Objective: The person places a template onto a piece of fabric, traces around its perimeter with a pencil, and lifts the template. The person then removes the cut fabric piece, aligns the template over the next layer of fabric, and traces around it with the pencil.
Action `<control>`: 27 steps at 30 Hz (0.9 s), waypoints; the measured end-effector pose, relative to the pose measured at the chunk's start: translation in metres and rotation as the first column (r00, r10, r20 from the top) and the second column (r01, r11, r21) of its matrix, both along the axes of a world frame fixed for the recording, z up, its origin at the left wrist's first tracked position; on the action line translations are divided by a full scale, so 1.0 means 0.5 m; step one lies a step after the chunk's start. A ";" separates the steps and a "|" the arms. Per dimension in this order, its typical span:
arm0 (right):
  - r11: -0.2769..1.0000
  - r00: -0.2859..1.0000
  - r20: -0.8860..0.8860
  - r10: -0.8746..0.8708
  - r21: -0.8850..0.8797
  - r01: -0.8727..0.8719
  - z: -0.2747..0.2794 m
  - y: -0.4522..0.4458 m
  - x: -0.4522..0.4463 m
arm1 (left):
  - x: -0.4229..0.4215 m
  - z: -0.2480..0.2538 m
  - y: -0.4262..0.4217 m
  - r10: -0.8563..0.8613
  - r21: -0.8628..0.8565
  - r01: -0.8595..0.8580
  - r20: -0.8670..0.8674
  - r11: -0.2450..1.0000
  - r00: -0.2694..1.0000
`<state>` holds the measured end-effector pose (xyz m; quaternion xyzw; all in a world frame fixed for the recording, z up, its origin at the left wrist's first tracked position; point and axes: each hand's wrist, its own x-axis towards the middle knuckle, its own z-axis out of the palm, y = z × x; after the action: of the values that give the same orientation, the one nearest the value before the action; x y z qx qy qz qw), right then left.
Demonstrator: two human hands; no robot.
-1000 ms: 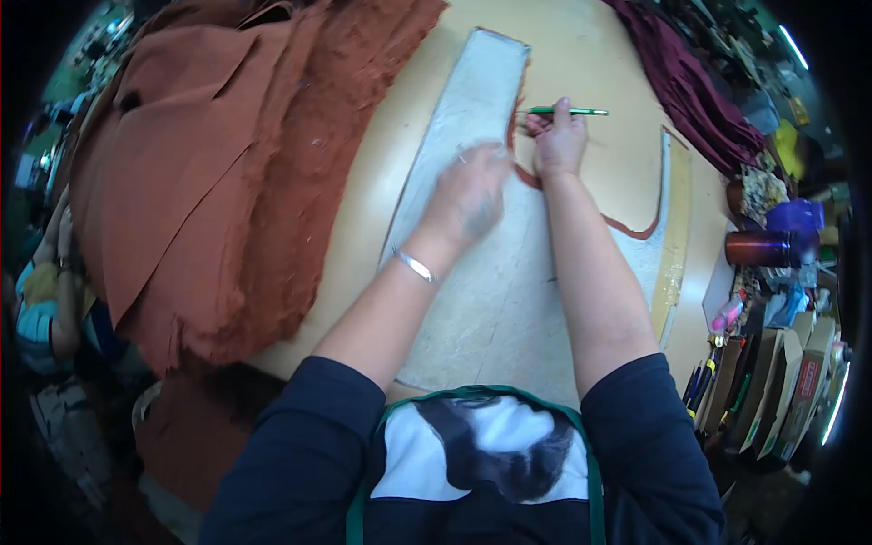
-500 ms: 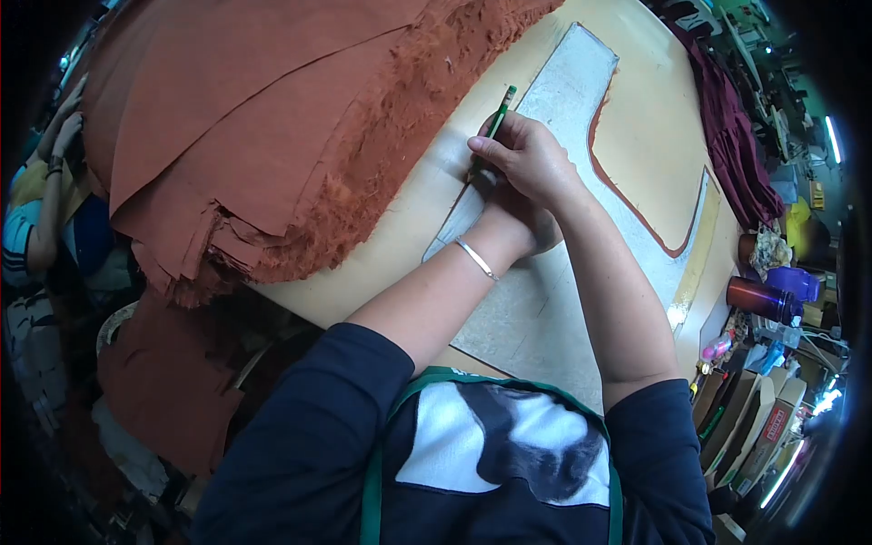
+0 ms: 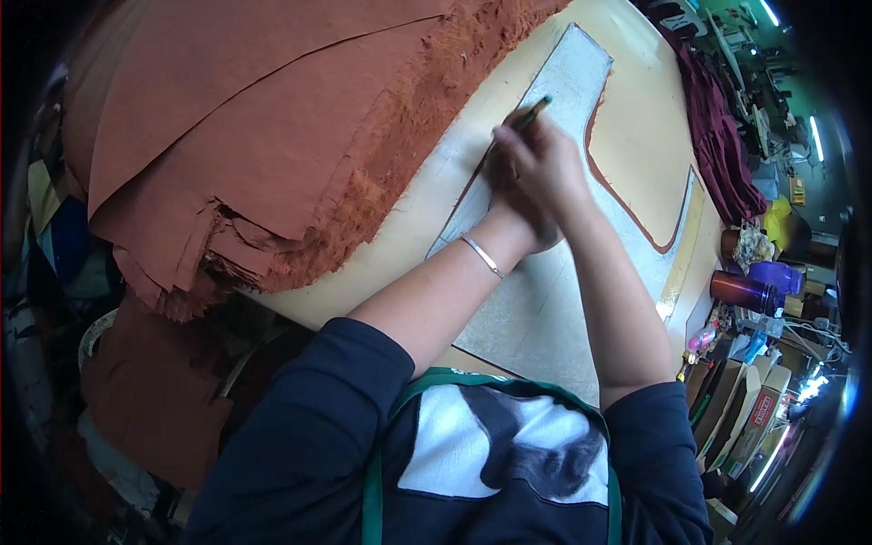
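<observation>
A pale grey pattern piece (image 3: 578, 77) lies on the table, with rust-brown fabric showing along its curved edge. My right hand (image 3: 545, 163) is closed round a green pencil (image 3: 538, 109) at the pattern's left edge, slightly blurred. Beneath and beside it, my left hand (image 3: 527, 213) rests on the pattern, wearing a silver bracelet (image 3: 483, 255) at the wrist. Its fingers are mostly hidden behind my right hand.
A thick stack of rust-brown fabric (image 3: 245, 118) covers the left of the table (image 3: 640, 118). Maroon cloth (image 3: 718, 145) hangs over the far right edge. A dark tumbler (image 3: 743, 291) and cardboard boxes (image 3: 758, 418) stand at the right.
From the pattern's inner curve, my right hand has crossed to its left edge with the pencil, over my left hand. Lately it has moved slightly up along that edge.
</observation>
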<state>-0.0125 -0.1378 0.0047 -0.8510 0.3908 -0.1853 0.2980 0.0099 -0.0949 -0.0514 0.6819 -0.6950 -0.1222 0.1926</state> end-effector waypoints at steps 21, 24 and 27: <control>0.989 0.995 0.037 -0.093 0.118 0.088 0.008 -0.051 -0.007 | 0.005 0.044 0.026 0.010 0.059 -0.012 0.040 0.998 0.999; 0.991 0.997 0.008 -0.076 0.109 0.075 0.006 -0.052 -0.001 | 0.004 0.027 0.018 -0.032 -0.024 0.029 -0.167 0.999 0.985; 0.870 0.866 -0.498 -0.043 -0.444 -0.212 0.033 0.071 -0.005 | -0.014 -0.049 -0.027 0.019 0.008 -0.021 0.228 1.000 0.973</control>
<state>-0.0153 -0.1023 0.0213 -0.9335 0.3554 -0.0406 -0.0263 0.0027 -0.1082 -0.0758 0.6993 -0.7050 -0.0448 0.1092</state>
